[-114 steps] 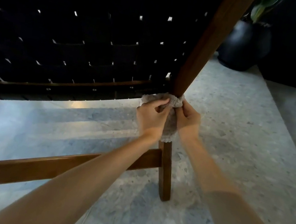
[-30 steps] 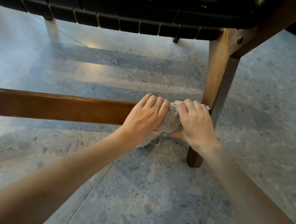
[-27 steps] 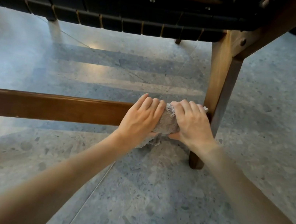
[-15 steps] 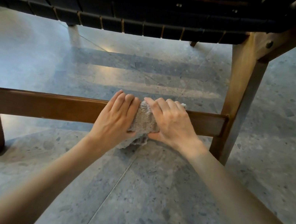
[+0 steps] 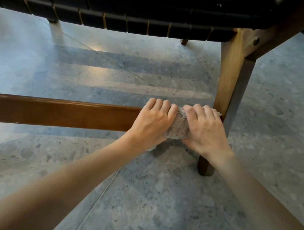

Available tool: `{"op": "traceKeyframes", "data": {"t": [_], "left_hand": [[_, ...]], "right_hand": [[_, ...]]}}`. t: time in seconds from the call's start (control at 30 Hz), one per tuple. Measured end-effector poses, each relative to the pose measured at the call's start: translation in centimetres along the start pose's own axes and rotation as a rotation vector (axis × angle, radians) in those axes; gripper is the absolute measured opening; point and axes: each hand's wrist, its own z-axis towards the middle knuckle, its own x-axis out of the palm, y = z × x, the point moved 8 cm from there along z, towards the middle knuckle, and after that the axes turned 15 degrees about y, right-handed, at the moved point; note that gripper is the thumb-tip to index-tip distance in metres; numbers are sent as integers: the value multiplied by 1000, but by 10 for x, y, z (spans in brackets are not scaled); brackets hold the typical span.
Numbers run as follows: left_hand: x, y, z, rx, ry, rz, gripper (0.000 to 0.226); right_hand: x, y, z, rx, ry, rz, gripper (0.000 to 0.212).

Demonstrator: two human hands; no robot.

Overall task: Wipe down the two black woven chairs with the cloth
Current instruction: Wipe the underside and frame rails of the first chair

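Step in hand: we judge that we are wiping the low wooden rail [image 5: 54, 112] of the black woven chair [image 5: 124, 5], at the rail's right end, where it joins the leg [image 5: 229, 77].
Cloth: the grey cloth [image 5: 179, 127] is wrapped over the rail's top edge and front face, between our hands and just beside the leg. A loose corner hangs under our left wrist toward the floor [image 5: 133, 201].
Left hand: our left hand [image 5: 151, 123] grips the cloth's left part against the rail, fingers [image 5: 160, 104] curled closely over the top edge.
Right hand: our right hand [image 5: 207, 132] holds the cloth's right part, fingers [image 5: 197, 110] hooked over the top and touching the leg. The thumbs are hidden.
Doing it well: we should press evenly with both palms and draw the wrapped cloth along the rail toward its left end, so top, front and underside are cleaned together. The joint corner at the leg wants a fingertip pushed in through the cloth.
Not visible: the second chair.
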Motion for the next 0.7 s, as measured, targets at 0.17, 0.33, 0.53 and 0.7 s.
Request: {"op": "traceKeyframes", "data": {"t": [0.17,0.33,0.53,0.7], "left_hand": [[-1,4,-5,-12,-65,-33,33],[2,15,-15,-4,-64,-31,34],[10,63,-52,-55,-74,-27,41],[19,104,-88,-98,-94,6,42]], "right_hand": [[-1,5,5,-35,-44,27,54],[-3,17,9,-55,-48,23,59],[-15,76,26,-91,-66,15,54],[-23,128,43,-100,-61,-1,54]]}}
